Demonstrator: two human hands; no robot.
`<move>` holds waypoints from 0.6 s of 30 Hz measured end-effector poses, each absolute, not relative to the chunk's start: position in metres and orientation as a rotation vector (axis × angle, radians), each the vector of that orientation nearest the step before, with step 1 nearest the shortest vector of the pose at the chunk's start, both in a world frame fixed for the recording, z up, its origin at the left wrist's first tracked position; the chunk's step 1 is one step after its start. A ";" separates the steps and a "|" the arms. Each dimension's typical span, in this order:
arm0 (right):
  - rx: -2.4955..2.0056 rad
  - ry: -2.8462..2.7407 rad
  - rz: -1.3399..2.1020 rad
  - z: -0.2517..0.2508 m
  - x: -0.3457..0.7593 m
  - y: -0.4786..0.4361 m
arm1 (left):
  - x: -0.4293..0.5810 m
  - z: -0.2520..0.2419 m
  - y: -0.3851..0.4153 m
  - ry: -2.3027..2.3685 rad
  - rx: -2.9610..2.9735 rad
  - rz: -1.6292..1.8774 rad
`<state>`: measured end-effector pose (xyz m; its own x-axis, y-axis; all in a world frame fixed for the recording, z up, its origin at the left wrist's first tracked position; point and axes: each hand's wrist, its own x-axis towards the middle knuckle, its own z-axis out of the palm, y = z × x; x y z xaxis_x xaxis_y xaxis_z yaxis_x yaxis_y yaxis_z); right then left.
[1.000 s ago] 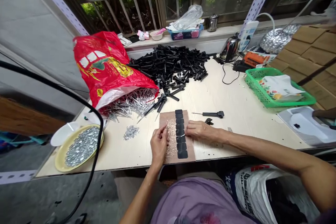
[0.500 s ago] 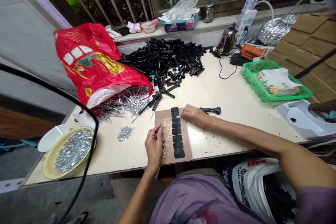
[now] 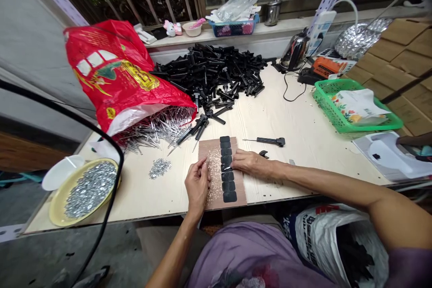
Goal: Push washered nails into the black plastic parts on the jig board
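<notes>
A brown board point(image 3: 241, 191) lies at the table's front edge, bearing a column of black rounded-square pads point(image 3: 229, 196) and many tiny beige bits point(image 3: 213, 168). My left hand point(image 3: 197, 184) rests at the board's left edge, thumb and forefinger pressed together; anything between them is too small to make out. Over the pads, my right hand point(image 3: 249, 163) pinches a small, thin, shiny piece point(image 3: 227, 168) whose kind I cannot tell. Behind that hand lies a black-handled tool with a thin metal shaft point(image 3: 272, 141). A small dark piece point(image 3: 263, 154) shows just beyond the wrist.
Black plastic parts point(image 3: 216, 69) form a heap at the back. Metal pins point(image 3: 148, 132) spill from a red bag point(image 3: 114, 72). At left stand a yellow bowl of silver pieces point(image 3: 91, 189) and a small silver pile point(image 3: 159, 168). A green basket point(image 3: 357, 103) sits right; a black cable point(image 3: 116, 162) crosses left.
My right hand has moved down the column of pads toward me, with the shiny piece at its fingertips. The tool's metal shaft is now uncovered. My left hand has barely moved.
</notes>
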<state>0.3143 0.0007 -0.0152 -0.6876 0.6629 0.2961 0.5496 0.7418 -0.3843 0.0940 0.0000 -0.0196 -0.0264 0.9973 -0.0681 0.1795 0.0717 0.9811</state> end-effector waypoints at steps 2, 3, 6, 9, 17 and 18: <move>-0.962 -2.486 0.376 -0.017 0.313 -0.003 | 0.093 -0.020 0.000 1.386 1.268 1.065; -0.989 -2.465 0.386 -0.017 0.316 -0.004 | 0.093 -0.021 0.000 1.380 1.261 1.059; -1.129 -2.407 0.411 -0.012 0.336 -0.006 | 0.090 -0.021 -0.001 1.368 1.256 1.071; -1.292 -2.374 0.300 0.002 0.362 -0.001 | 0.090 -0.023 -0.003 1.352 1.263 1.096; -1.080 -2.586 -0.136 0.017 0.274 0.084 | 0.074 -0.018 -0.004 1.420 1.441 1.216; -1.034 -2.651 -0.162 0.014 0.257 0.099 | 0.062 -0.016 -0.001 1.480 1.509 1.244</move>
<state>0.2575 0.0988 0.0141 -0.7005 0.6440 0.3075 0.6767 0.7363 -0.0006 0.0624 -0.0013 -0.0162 -0.1011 0.9804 0.1693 0.3356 -0.1266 0.9335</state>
